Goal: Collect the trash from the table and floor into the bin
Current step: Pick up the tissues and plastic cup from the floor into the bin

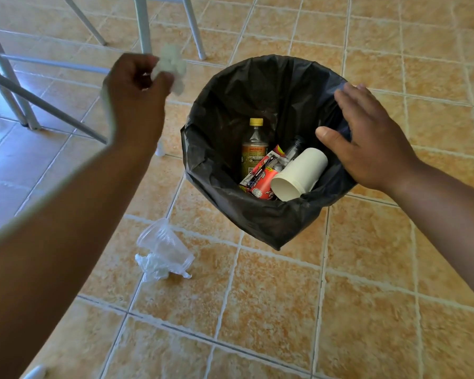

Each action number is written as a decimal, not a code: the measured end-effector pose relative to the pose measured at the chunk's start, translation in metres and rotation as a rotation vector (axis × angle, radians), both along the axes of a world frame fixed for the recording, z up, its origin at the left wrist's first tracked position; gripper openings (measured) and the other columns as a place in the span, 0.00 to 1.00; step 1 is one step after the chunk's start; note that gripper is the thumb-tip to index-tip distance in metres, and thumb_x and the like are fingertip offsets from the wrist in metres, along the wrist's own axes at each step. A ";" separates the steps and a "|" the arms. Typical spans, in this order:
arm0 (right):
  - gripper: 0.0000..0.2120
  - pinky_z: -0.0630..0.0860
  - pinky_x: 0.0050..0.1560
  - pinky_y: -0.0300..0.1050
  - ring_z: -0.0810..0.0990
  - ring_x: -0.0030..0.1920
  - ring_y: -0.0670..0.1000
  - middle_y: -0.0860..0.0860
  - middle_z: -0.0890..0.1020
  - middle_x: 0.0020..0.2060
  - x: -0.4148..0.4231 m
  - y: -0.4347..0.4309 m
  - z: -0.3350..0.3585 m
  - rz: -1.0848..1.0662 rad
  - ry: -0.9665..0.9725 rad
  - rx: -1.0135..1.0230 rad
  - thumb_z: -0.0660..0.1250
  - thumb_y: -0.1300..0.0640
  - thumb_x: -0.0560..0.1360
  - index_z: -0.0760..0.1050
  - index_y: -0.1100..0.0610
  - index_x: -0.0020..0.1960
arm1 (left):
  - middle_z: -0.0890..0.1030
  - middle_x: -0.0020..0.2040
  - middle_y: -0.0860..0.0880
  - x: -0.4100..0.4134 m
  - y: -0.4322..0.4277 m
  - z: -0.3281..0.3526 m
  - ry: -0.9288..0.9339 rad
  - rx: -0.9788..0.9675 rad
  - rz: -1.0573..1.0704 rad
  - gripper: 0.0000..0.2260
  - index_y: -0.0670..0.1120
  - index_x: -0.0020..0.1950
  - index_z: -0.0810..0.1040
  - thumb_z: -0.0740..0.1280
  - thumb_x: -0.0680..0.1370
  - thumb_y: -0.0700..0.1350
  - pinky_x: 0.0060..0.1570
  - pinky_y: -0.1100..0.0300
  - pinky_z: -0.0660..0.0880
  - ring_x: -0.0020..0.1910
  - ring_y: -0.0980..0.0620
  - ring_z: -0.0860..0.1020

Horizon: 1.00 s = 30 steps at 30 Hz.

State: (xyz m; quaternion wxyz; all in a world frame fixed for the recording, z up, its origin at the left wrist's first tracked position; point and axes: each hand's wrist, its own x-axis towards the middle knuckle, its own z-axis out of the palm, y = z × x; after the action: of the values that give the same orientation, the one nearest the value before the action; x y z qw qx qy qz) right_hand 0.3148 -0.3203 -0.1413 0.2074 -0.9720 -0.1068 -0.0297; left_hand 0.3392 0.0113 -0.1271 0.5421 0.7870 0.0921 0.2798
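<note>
- The left hand is raised over the tiled floor, left of the bin, its grip clamped on a crumpled white wad that sticks out past the fingers; the wad and the hand are blurred
- The right hand hovers palm down over the bin's right rim, fingers spread and grip apart, holding nothing; whether it touches the black liner bag I cannot tell
- The liner bag is folded over the bin's rim and hangs loose at the near side
- Inside the bin: a plastic bottle with a yellow cap standing upright at the left, a red snack wrapper beside it, a white paper cup lying on its side with its mouth toward the camera, and a dark item behind the cup that is too hidden to name
- On the floor, near the bin's lower left and apart from it, a clear plastic cup lies on its side, touching a crumpled clear plastic scrap
- Grey metal furniture legs stand at the upper left
</note>
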 end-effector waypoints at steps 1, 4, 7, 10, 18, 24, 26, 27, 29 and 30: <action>0.34 0.48 0.76 0.48 0.44 0.80 0.48 0.50 0.51 0.81 0.000 0.000 0.000 0.000 0.001 0.002 0.58 0.41 0.81 0.52 0.55 0.81 | 0.81 0.41 0.55 -0.003 -0.012 0.010 -0.047 0.048 -0.076 0.06 0.51 0.46 0.78 0.72 0.71 0.44 0.46 0.54 0.81 0.41 0.56 0.80; 0.35 0.47 0.76 0.47 0.44 0.80 0.48 0.51 0.51 0.81 -0.001 0.001 0.001 0.000 -0.001 0.001 0.58 0.41 0.81 0.51 0.56 0.81 | 0.83 0.46 0.51 -0.011 -0.037 0.019 0.008 0.414 -0.297 0.08 0.49 0.50 0.81 0.72 0.71 0.47 0.47 0.59 0.78 0.46 0.55 0.80; 0.36 0.47 0.76 0.46 0.44 0.80 0.49 0.52 0.51 0.81 -0.001 0.001 0.001 0.004 -0.003 -0.007 0.58 0.41 0.81 0.50 0.57 0.81 | 0.81 0.60 0.48 -0.016 -0.047 0.002 0.170 0.806 -0.448 0.17 0.48 0.61 0.81 0.73 0.73 0.49 0.59 0.58 0.69 0.61 0.49 0.76; 0.36 0.46 0.75 0.44 0.44 0.80 0.49 0.52 0.51 0.81 0.000 0.000 0.001 0.013 -0.007 -0.023 0.58 0.41 0.81 0.50 0.58 0.81 | 0.74 0.71 0.47 -0.022 -0.050 -0.010 0.236 0.912 -0.521 0.23 0.46 0.70 0.74 0.68 0.77 0.53 0.74 0.51 0.58 0.75 0.47 0.63; 0.36 0.45 0.74 0.44 0.44 0.80 0.50 0.53 0.51 0.81 0.001 -0.001 0.000 0.015 -0.013 -0.050 0.58 0.40 0.81 0.52 0.59 0.80 | 0.71 0.73 0.45 -0.024 -0.047 -0.013 0.174 0.819 -0.492 0.23 0.44 0.72 0.72 0.59 0.82 0.55 0.74 0.54 0.56 0.76 0.47 0.62; 0.36 0.46 0.75 0.45 0.44 0.80 0.49 0.52 0.51 0.81 0.002 0.000 -0.001 0.010 -0.004 -0.063 0.57 0.39 0.81 0.52 0.58 0.80 | 0.82 0.53 0.46 -0.008 0.006 -0.023 0.112 0.372 -0.105 0.20 0.45 0.57 0.81 0.55 0.80 0.56 0.52 0.65 0.72 0.52 0.51 0.78; 0.36 0.47 0.75 0.46 0.44 0.80 0.49 0.52 0.51 0.81 0.003 -0.001 -0.002 0.008 -0.005 -0.060 0.58 0.40 0.81 0.52 0.58 0.80 | 0.83 0.50 0.42 -0.004 0.034 -0.040 0.258 0.352 -0.053 0.20 0.43 0.53 0.80 0.56 0.79 0.55 0.50 0.52 0.77 0.49 0.43 0.80; 0.36 0.47 0.75 0.46 0.45 0.80 0.49 0.52 0.51 0.81 0.003 -0.001 -0.002 0.009 -0.007 -0.058 0.58 0.40 0.81 0.52 0.58 0.80 | 0.83 0.51 0.40 -0.005 0.045 -0.050 0.427 0.459 -0.094 0.19 0.42 0.55 0.80 0.56 0.79 0.54 0.48 0.49 0.78 0.49 0.41 0.80; 0.35 0.47 0.75 0.46 0.45 0.80 0.50 0.53 0.52 0.80 0.003 -0.001 -0.002 0.009 -0.013 -0.058 0.58 0.41 0.81 0.52 0.58 0.80 | 0.81 0.54 0.37 -0.014 0.066 -0.073 0.793 0.729 -0.257 0.19 0.39 0.59 0.78 0.56 0.82 0.51 0.51 0.45 0.77 0.52 0.39 0.80; 0.35 0.47 0.75 0.46 0.45 0.80 0.50 0.53 0.52 0.80 0.003 -0.001 -0.002 0.009 -0.014 -0.059 0.59 0.41 0.81 0.53 0.58 0.80 | 0.81 0.54 0.37 -0.025 0.071 -0.083 0.970 0.795 -0.347 0.20 0.39 0.58 0.79 0.57 0.83 0.53 0.54 0.45 0.76 0.53 0.38 0.80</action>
State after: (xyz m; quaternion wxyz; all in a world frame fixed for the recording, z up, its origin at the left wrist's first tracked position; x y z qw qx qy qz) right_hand 0.3177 -0.3212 -0.1430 0.1782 -0.9769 -0.1134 -0.0326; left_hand 0.3144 0.0825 -0.2099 0.1436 0.9681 0.0874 -0.1860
